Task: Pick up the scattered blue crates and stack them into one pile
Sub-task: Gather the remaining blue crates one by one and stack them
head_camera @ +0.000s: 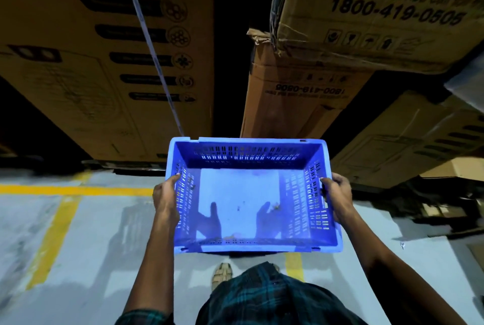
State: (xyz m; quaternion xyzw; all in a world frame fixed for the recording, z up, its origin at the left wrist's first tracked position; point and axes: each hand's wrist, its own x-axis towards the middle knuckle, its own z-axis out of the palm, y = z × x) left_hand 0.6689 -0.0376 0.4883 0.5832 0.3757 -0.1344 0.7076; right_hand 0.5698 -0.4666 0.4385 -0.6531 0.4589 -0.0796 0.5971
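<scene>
- The left hand (165, 200) was clamped on the left wall of the blue crate (251, 193), thumb hooked over the rim and fingers passing underneath; the right hand (337, 200) held the opposite wall in the same manner.
- The crate was carried clear of the floor (86, 233), in front of the person's waist, mouth upward and roughly level, its far rim close to the cardboard cartons (110, 57) stacked ahead.
- No pile and no second crate were in view, so the set-down point could not be confirmed.
- Judgement: the step in hand was the carry. Both grips sat near the middle of the side walls, which should keep the load balanced; the crate should stay level and be lowered squarely so that it nests rim to rim.
- The yellow line (52, 235) marked a lane underfoot; footing deserved attention, since the crate hid the ground directly below.
- Small debris (275, 206) lay loose on the crate base and might shift if tipped.
</scene>
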